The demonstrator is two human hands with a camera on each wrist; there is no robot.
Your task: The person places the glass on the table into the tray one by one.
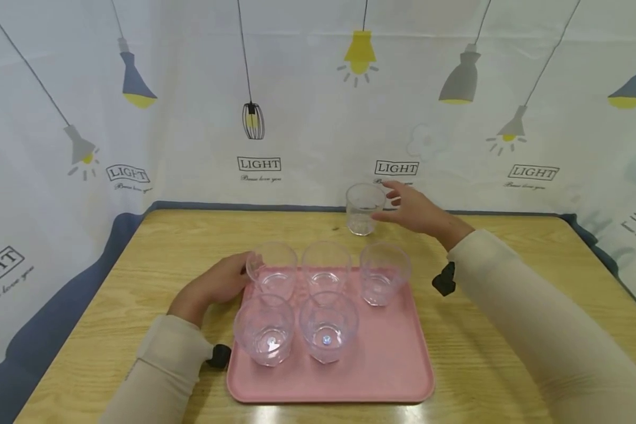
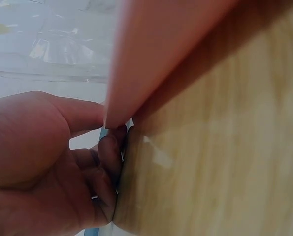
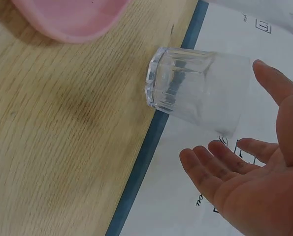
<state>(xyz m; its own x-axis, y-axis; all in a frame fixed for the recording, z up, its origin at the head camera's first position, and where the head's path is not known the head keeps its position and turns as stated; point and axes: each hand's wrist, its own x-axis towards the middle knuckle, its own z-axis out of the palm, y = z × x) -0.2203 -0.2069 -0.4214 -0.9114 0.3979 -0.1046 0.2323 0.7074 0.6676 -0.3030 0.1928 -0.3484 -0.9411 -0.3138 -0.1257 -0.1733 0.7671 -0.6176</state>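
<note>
A pink tray (image 1: 384, 368) holds several clear plastic cups, among them one at the near left (image 1: 267, 330) and one at the far right (image 1: 384, 274). My left hand (image 1: 212, 282) grips the tray's left rim; in the left wrist view the thumb meets the tray edge (image 2: 146, 49) and the fingers (image 2: 107, 152) curl beneath it. Beyond the tray, a single clear cup (image 1: 363, 215) stands upright on the table. Beside it on the right is my right hand (image 1: 416, 211). In the right wrist view its fingers (image 3: 200, 172) and thumb spread around the cup (image 3: 200, 88), apart from it.
Under everything is a wood-grain table (image 1: 153, 247). A white curtain (image 1: 307, 88) printed with lamps hangs right behind the table's far edge, close to the lone cup. Cups at the tray's far left stand close to my left hand.
</note>
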